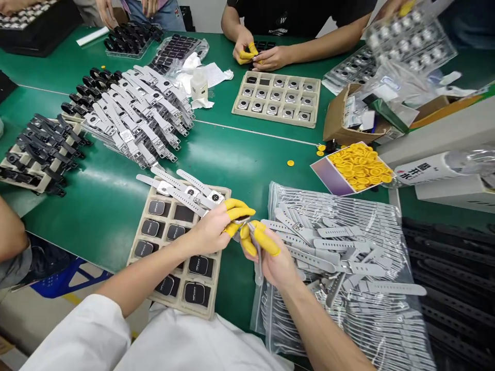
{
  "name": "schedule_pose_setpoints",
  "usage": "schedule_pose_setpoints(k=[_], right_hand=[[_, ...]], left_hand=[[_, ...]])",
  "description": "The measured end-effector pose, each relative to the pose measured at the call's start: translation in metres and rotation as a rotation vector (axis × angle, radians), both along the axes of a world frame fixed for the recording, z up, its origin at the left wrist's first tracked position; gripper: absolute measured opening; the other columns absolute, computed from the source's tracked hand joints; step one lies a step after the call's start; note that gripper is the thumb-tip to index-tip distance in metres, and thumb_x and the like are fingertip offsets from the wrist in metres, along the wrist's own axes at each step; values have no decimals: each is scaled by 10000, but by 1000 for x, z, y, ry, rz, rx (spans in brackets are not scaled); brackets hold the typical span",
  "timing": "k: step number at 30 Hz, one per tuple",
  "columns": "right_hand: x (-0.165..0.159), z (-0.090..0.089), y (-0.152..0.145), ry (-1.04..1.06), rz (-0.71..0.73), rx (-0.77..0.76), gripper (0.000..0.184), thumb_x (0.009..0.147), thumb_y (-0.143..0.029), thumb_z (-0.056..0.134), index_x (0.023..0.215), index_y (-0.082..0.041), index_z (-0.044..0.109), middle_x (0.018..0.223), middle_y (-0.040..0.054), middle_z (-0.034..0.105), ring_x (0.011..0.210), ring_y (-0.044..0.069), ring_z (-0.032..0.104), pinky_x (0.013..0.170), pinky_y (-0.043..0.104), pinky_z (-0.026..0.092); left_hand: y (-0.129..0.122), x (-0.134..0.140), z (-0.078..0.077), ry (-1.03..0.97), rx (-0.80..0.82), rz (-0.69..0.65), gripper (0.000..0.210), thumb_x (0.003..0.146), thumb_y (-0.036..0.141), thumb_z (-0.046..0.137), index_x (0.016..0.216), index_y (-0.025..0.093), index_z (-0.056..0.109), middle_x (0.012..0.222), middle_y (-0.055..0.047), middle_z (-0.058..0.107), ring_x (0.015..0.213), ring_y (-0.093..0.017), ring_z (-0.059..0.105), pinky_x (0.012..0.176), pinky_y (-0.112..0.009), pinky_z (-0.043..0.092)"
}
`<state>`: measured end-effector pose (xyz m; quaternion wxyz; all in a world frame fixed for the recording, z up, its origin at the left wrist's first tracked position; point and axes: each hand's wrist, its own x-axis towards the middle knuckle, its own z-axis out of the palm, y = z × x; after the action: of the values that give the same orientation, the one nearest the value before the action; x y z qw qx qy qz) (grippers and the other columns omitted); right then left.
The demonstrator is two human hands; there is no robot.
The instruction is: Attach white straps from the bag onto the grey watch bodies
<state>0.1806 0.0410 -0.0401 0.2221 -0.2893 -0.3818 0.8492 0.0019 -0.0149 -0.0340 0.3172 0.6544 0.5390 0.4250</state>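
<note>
1. Pinching small silver-edged watch case (242, 220), tilted nearly edge-on, in left hand (214, 229), between thumb and fingertips wearing stretchy yellow finger cots (235, 204).
2. Pinching long, light-grey, flexible watch strap (259, 263) in right hand (279, 257), also wearing yellow cots; letting lower end stick out below fingers.
3. Holding upper strap end just beside case, to the right of tray; not being able to tell touching from joined, fingers covering the spot.
4. Reaching left forearm over beige plastic compartment tray (217, 268), holding square black-faced watch bodies (157, 207) in several compartments.
5. Seeing watches with light-grey straps (192, 192) lying across tray's far end.
6. Noting loose heap of light-grey straps (340, 245) right of right hand, lying on clear plastic bags packed with more straps (371, 208).
7. Noting heap of loose yellow finger cots (359, 167) beyond bags, on green tabletop (216, 141).
8. Spotting co-worker's hands (271, 57) across table, wearing yellow cots, near second beige tray (317, 103) of watch bodies.
</note>
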Motion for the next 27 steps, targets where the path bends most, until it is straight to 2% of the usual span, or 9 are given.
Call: schedule_pose_setpoints(k=[3, 5, 9, 14, 21, 27], right_hand=[[2, -5, 0, -34, 64, 69, 394, 868, -562, 772, 894, -208, 601, 613, -47, 575, 438, 94, 469, 418, 216, 353], [4, -8, 1, -45, 106, 94, 391, 894, -571, 742, 916, -210, 595, 604, -52, 577, 414, 92, 464, 403, 216, 349], [3, -10, 0, -60, 71, 84, 377, 924, -556, 716, 873, -210, 575, 556, -68, 532, 408, 75, 391, 411, 205, 325], [-3, -3, -2, 2, 13, -18, 393, 895, -549, 754, 822, -212, 565, 494, -96, 444, 405, 67, 288, 408, 197, 283], [-2, -2, 0, -1, -15, -118, 385, 902, -506, 759, 795, -207, 543, 511, -105, 414, 394, 46, 215, 390, 176, 244], [0, -4, 1, -49, 28, -125, 426, 926, -519, 731, 752, -208, 497, 503, -101, 412, 395, 39, 211, 388, 171, 238]], left_hand=[[-1, -3, 0, 73, 48, -50, 493, 957, 59, 431, 1414, 200, 551, 1372, -147, 601, 1330, -250, 574, 1124, -441, 515], [-1, -3, 0, 115, 47, -69, 536, 924, 25, 427, 1423, 181, 542, 1359, -151, 614, 1318, -249, 585, 1116, -434, 527], [-2, -2, -1, 167, 50, -73, 543, 916, 10, 410, 1411, 190, 545, 1328, -132, 631, 1269, -232, 613, 1090, -410, 548], [-2, -2, 2, 229, 60, -37, 571, 894, -6, 385, 1416, 180, 524, 1288, -133, 620, 1237, -239, 611, 1052, -422, 561], [-1, -1, 18, 319, -3, -95, 378, 1009, 176, 381, 1328, 108, 574, 1192, -171, 597, 1102, -269, 592, 989, -449, 556], [0, 0, 16, 479, -38, -87, 307, 961, 213, 468, 1191, 110, 643, 1136, -170, 607, 1075, -307, 593, 954, -472, 554]])
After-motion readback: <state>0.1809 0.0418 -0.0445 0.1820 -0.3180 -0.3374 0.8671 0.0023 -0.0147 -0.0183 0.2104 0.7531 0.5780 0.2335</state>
